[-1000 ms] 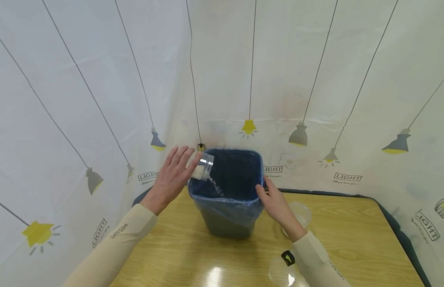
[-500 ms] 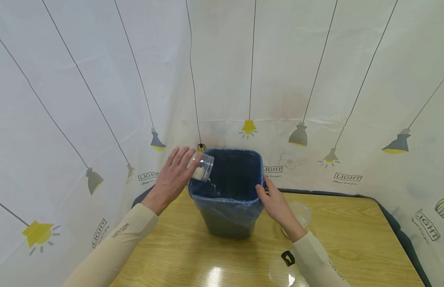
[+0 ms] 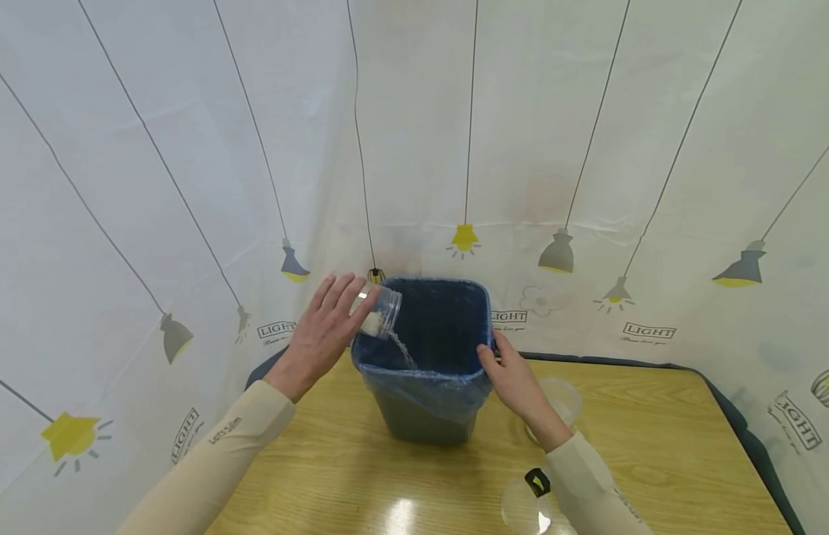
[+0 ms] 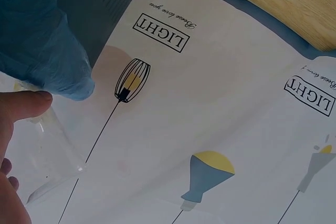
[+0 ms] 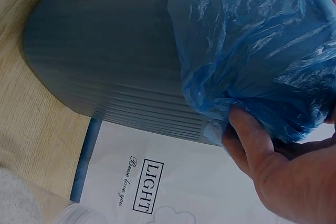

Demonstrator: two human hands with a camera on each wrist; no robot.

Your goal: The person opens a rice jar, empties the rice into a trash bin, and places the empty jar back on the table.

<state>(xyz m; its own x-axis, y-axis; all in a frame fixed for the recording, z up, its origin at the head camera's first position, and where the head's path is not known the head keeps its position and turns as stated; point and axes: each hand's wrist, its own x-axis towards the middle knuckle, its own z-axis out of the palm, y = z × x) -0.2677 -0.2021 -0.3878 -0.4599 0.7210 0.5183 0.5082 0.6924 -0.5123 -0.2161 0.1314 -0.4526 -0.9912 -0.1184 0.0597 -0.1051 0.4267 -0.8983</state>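
Note:
In the head view a grey trash can (image 3: 421, 422) stands upright on the table, lined with a blue plastic bag (image 3: 447, 388) folded over its rim. My left hand (image 3: 320, 331) holds a clear jar (image 3: 385, 310) tilted mouth-down over the can's left rim. A thin stream of white grains (image 3: 404, 346) falls from its mouth into the can, and some white stuff stays inside the jar. My right hand (image 3: 519, 380) grips the can's right rim; the right wrist view shows its fingers on the crumpled bag (image 5: 252, 45).
Right of the can stands a clear container (image 3: 565, 395), partly behind my right forearm. A clear round disc (image 3: 521, 509) with a black label (image 3: 537, 481) lies near the front of the wooden table (image 3: 662, 446). A lamp-printed cloth (image 3: 414, 148) hangs behind.
The stream of grains thinned to a few half a second ago and is fuller now. The jar has tipped very slightly further toward the can; the right hand stays put.

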